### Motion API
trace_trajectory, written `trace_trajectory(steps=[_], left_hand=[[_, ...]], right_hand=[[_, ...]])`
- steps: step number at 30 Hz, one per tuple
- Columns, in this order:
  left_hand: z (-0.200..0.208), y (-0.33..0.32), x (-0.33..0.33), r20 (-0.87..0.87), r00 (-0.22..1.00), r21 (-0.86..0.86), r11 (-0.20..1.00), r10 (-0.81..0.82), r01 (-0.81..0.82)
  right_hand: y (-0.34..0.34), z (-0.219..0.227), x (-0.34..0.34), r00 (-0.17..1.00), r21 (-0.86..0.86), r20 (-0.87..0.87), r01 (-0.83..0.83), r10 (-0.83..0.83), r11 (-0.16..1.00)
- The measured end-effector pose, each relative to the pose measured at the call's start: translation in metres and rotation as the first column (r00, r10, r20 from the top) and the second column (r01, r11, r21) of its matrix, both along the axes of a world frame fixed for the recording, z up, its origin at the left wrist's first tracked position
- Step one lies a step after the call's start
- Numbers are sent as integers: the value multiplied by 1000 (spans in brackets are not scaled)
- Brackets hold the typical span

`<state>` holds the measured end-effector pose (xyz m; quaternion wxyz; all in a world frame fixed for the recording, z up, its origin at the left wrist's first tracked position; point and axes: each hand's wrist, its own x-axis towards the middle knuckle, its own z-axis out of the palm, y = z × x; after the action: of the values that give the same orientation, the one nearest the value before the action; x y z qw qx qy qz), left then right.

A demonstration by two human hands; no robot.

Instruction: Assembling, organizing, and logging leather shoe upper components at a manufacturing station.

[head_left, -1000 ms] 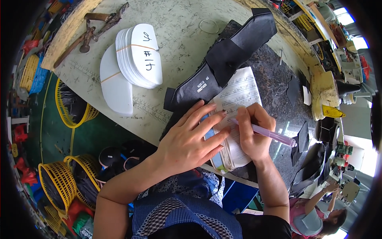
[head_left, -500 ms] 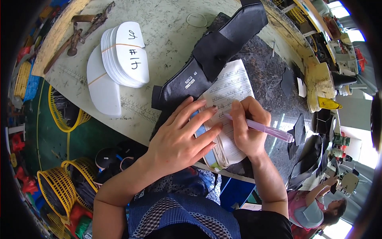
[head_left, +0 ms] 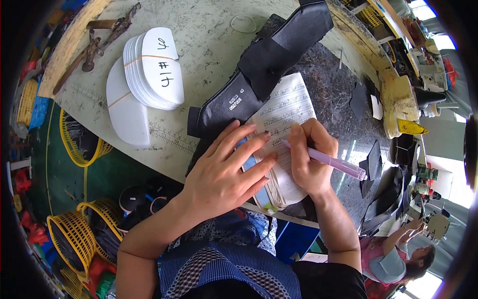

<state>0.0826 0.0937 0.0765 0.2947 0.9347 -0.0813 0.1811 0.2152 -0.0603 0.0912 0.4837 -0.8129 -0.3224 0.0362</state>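
Note:
My right hand [head_left: 312, 162] grips a lilac pen [head_left: 341, 165], its tip on the lined page of an open notebook [head_left: 297, 104] filled with handwritten rows. My left hand [head_left: 224, 174] lies with its fingers spread over the notebook's left edge, holding nothing. Just beyond those fingertips is a black leather-like piece [head_left: 234, 107] with white print on it. It stretches away to the upper right and overlaps the notebook's edge.
Left on the worktable sit rubber-banded white card shapes [head_left: 162, 82] and a rusty metal tool [head_left: 94, 50]. A dark slab [head_left: 343, 89] lies under the notebook. Black scraps [head_left: 371, 162] lie to the right. Yellow baskets [head_left: 72, 239] stand below left. Another person [head_left: 398, 256] is at the lower right.
The pen tip has moved slightly right and a little more writing shows at it. My left hand stays on the notebook; the whole view has shifted slightly.

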Motion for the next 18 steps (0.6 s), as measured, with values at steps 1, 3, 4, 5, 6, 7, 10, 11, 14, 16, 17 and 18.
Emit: trace_trajectory(steps=[1,3,4,5,6,7,10,11,14,16,17,18], left_hand=[[0,0,-1,-2,1000,-3,1000,-1,1],[1,0,0,-1,1000,-4,1000,-2,2],[1,-1,1,1,1000,-6,1000,-5,5],[1,-2,1,4,1000,-9,1000,-7,7],[0,-1,0,4,1000,-5,1000,-6,6],[0,-1,-1,4,1000,-1,1000,-5,5],[0,-1,0,-7,1000,-3,1000,-7,7],[0,-1,0,-7,1000,-3,1000,-8,8],[2,0,-1,4,1000,5,1000,-5,5],[1,-1,2,-1,1000,-2,1000,-7,7],[2,-1,3,7,1000,-4,1000,-8,8],[1,-1,2,3,1000,1,1000,-8,8]], right_hand=[[0,0,0,1000,2,-1,-1,1,1000],[-1,0,0,1000,-12,9,12,-12,1000],[-2,1,0,1000,-15,12,14,-14,1000],[-3,1,0,1000,9,7,25,-25,1000],[-3,0,0,999,38,-4,34,-33,999],[-2,-1,0,999,40,-5,33,-33,999],[-3,-4,1,1000,17,17,6,-6,1000],[-5,-5,2,1000,15,27,-13,12,1000],[-5,-2,1,999,87,37,2,-6,996],[-13,-4,6,996,215,59,54,-68,975],[-14,-1,8,995,214,67,54,-70,975],[-14,-1,8,996,179,-30,89,-85,980]])
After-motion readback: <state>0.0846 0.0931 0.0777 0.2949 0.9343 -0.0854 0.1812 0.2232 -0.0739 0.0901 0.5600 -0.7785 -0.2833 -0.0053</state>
